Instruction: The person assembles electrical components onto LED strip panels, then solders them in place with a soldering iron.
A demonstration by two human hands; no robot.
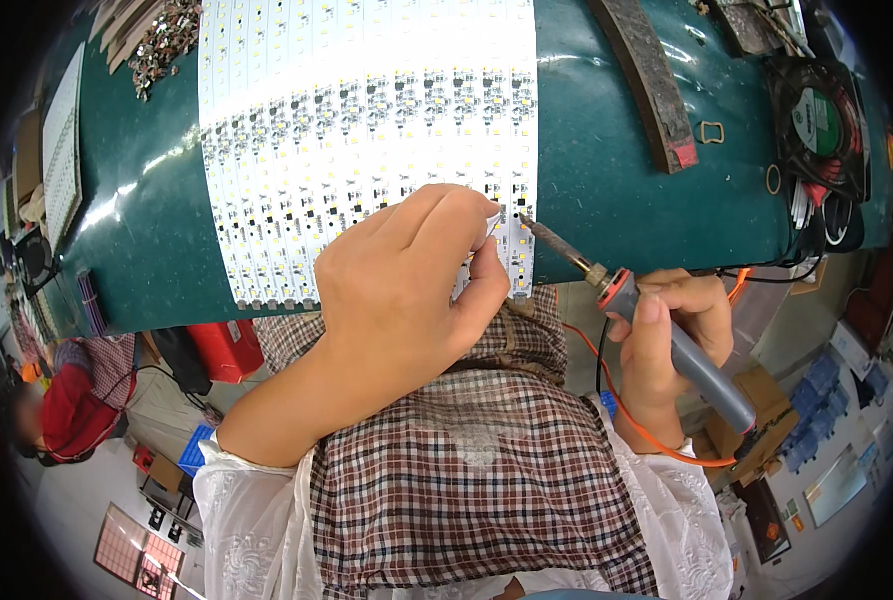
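A white panel of LED strip boards (366, 120) lies on the dark green table (616, 180), its near end at the table's front edge. My left hand (406, 280) rests on that near end, fingers curled and pinched at the panel's lower right part; what they pinch is hidden. My right hand (671, 335) grips a soldering iron (656, 325) with a grey handle and orange collar. Its dark tip touches the panel's right edge, just right of my left fingertips. An orange cord (656, 435) runs from the handle around my right wrist.
A dark worn wooden bar (651, 80) lies on the table to the right. A black fan (816, 120) sits at the far right. Small metal parts (161, 40) are heaped at the upper left. A person in red (66, 400) sits at lower left. Blue crates and boxes stand on the floor.
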